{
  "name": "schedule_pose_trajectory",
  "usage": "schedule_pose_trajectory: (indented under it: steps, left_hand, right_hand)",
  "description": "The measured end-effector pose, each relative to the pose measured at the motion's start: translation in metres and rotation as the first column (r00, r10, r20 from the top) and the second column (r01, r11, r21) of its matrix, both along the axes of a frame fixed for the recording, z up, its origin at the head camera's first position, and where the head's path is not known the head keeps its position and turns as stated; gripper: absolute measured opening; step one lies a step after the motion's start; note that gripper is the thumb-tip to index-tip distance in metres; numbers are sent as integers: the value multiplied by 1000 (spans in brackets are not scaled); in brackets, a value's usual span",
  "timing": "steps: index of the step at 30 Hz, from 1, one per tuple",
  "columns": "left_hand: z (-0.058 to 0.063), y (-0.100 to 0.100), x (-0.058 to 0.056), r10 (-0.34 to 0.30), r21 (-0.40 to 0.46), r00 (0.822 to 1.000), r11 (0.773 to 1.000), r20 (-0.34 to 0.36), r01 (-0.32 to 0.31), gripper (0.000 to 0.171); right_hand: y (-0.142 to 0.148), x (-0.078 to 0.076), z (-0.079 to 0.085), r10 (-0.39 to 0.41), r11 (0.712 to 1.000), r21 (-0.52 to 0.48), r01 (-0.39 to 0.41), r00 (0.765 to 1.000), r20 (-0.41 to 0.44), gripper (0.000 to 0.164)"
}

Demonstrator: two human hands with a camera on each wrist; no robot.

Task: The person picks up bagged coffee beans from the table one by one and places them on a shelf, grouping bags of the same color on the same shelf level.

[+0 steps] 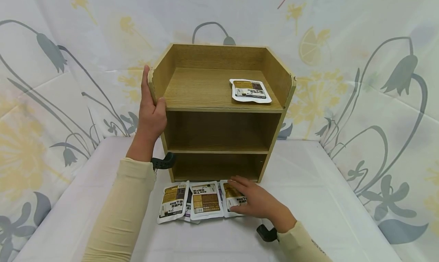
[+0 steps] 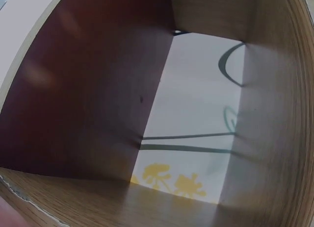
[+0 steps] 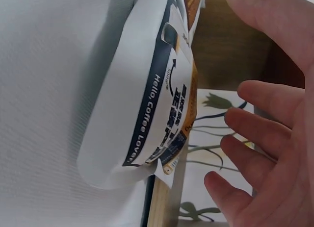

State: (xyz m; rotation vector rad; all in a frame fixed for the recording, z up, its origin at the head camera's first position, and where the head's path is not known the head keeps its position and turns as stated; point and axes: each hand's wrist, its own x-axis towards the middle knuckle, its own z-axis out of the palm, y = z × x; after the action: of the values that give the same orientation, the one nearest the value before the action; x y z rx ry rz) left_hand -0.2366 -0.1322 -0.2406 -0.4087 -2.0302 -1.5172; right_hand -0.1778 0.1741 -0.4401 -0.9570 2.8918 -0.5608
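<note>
Here's the right hand (image 1: 257,201) hovering, fingers spread and gripping nothing, over the rightmost of three brown-and-white packets (image 1: 206,201) lying in a row, purple-printed edges (image 1: 188,209) peeking through two gaps. Just beyond, one three-tier shelf (image 1: 195,90) is standing; the left hand (image 1: 151,115) is pinching its left side, while one more packet (image 1: 251,91) is lying top right.
</note>
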Motion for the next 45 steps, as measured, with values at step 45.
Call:
schedule_pose_trajectory:
  steps: [45]
  left_hand:
    - [0,-2,1,-32,1,999,1000,6,32,73]
  right_hand:
    - [2,-1,-10,110,992,79,-101,987,-113,65]
